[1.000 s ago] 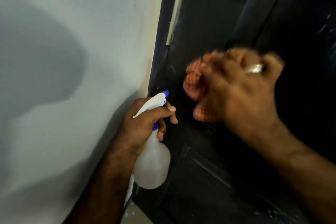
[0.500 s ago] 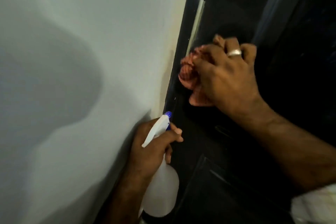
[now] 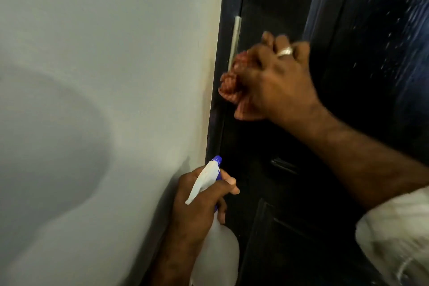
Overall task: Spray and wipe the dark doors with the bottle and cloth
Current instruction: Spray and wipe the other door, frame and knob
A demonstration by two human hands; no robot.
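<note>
Both hands busy: right presses cloth (bunched) on door.

Your right hand is smeared with motion blur, so you can't count the fingers cleanly, and it covers most of the reddish cloth; only a bunched edge pokes out on the left. The weave on that cloth is too soft to read. Your left hand wraps the neck of the spray bottle, hiding the trigger, and the bottle's base runs off the bottom edge. The dark door is so dim its panels barely show, and it's cut off top and right. The pale sleeve at lower right is blurry and cropped too.
</note>
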